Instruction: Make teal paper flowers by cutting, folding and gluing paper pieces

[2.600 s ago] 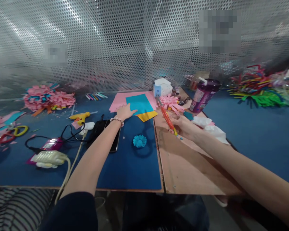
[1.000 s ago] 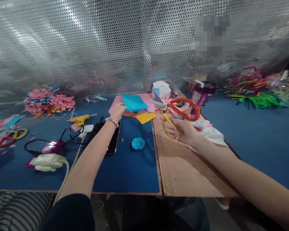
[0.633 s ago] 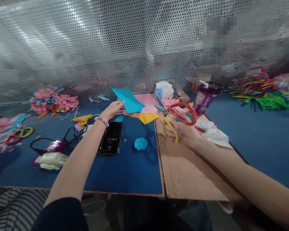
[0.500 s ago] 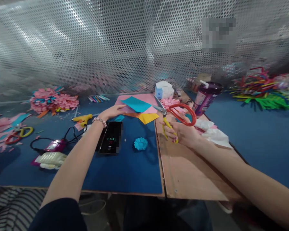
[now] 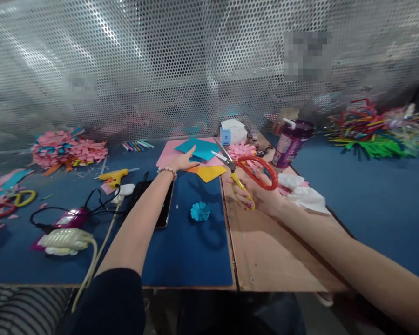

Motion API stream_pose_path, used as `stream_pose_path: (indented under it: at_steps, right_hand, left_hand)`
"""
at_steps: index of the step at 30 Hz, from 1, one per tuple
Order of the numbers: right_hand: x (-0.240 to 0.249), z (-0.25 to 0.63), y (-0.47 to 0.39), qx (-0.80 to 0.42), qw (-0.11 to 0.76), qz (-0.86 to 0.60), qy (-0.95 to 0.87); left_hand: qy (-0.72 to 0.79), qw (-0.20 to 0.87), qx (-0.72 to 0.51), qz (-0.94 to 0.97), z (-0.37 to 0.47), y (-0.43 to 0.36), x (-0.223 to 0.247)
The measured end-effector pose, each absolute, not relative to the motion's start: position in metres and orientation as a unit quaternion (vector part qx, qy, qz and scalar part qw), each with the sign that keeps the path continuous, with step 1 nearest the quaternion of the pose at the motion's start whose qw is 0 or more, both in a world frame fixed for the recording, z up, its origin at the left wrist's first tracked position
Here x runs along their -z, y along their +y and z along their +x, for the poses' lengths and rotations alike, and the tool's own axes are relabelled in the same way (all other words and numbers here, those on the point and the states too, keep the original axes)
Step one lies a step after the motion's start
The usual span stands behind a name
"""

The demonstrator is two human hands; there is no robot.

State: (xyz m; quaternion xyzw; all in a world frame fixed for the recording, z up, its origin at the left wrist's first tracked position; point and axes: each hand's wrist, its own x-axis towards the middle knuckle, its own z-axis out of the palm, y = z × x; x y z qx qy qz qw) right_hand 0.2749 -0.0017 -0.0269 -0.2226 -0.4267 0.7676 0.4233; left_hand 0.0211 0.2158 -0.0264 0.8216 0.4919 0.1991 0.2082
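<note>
My left hand [image 5: 185, 161] reaches over the paper pile, its fingers apart at the lower left edge of a blue sheet [image 5: 204, 148]. Under that sheet lie a pink sheet [image 5: 165, 152] and a yellow piece [image 5: 211, 173]. My right hand [image 5: 256, 193] has its fingers through the handles of scissors [image 5: 234, 164] with one red and one yellow loop. The scissors' blades are parted and point toward the papers. A blue paper flower [image 5: 200, 211] sits on the blue mat below the pile. My left forearm partly covers a black phone [image 5: 165, 216].
A purple cup [image 5: 293, 144], tissue box [image 5: 233, 132] and pink paper flower [image 5: 242, 151] stand behind my right hand. A yellow glue gun [image 5: 114, 177], power strip [image 5: 64, 239] with cables and second scissors [image 5: 16, 203] lie left.
My left hand has moved right, onto the papers, with its fingers more spread. My left forearm now covers more of the phone. The right hand still holds the open scissors.
</note>
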Motion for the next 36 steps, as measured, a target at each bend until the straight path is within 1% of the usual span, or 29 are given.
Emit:
stream_pose_path:
  at_steps: [3, 6, 12, 13, 16, 18, 21, 24, 26, 28, 30, 34, 36]
  right_hand:
    - [0.028, 0.276, -0.001, -0.769, 0.432, -0.226, -0.414]
    - [0.028, 0.276, -0.001, -0.777, 0.442, -0.222, -0.388]
    - [0.01, 0.275, -0.006, -0.784, 0.472, -0.246, -0.319]
    - [0.007, 0.275, -0.007, -0.78, 0.47, -0.263, -0.318]
    - [0.0, 0.276, -0.004, -0.74, 0.453, -0.352, -0.352]
    - [-0.001, 0.274, 0.002, -0.671, 0.436, -0.431, -0.417]
    - [0.0, 0.269, 0.016, -0.512, 0.402, -0.511, -0.562]
    - [0.002, 0.262, 0.034, -0.368, 0.377, -0.506, -0.683]
    - [0.002, 0.255, 0.046, -0.264, 0.313, -0.53, -0.742]
    - [0.002, 0.247, 0.057, -0.164, 0.219, -0.574, -0.772]
    - [0.003, 0.239, 0.067, -0.105, 0.16, -0.598, -0.778]
    - [0.01, 0.232, 0.082, -0.06, 0.158, -0.582, -0.795]
    - [0.013, 0.232, 0.087, -0.043, 0.159, -0.573, -0.803]
  left_hand:
    - [0.469, 0.195, -0.183, 0.842, 0.023, 0.22, 0.03]
    - [0.459, 0.169, -0.2, 0.849, 0.019, 0.221, 0.026]
    - [0.461, 0.143, -0.276, 0.831, -0.012, 0.214, -0.009]
    - [0.464, 0.156, -0.288, 0.823, -0.022, 0.213, -0.015]
    - [0.483, 0.318, -0.333, 0.745, -0.049, 0.207, -0.022]
    - [0.504, 0.426, -0.338, 0.672, -0.062, 0.201, -0.02]
    - [0.495, 0.478, -0.339, 0.641, -0.071, 0.188, -0.013]
    - [0.466, 0.513, -0.358, 0.626, -0.067, 0.173, -0.014]
    - [0.438, 0.549, -0.38, 0.602, -0.063, 0.163, -0.019]
    - [0.436, 0.547, -0.387, 0.601, -0.059, 0.154, -0.024]
    - [0.445, 0.524, -0.395, 0.609, -0.058, 0.146, -0.027]
    - [0.447, 0.476, -0.435, 0.62, -0.061, 0.132, -0.023]
    - [0.462, 0.457, -0.411, 0.639, -0.059, 0.123, -0.019]
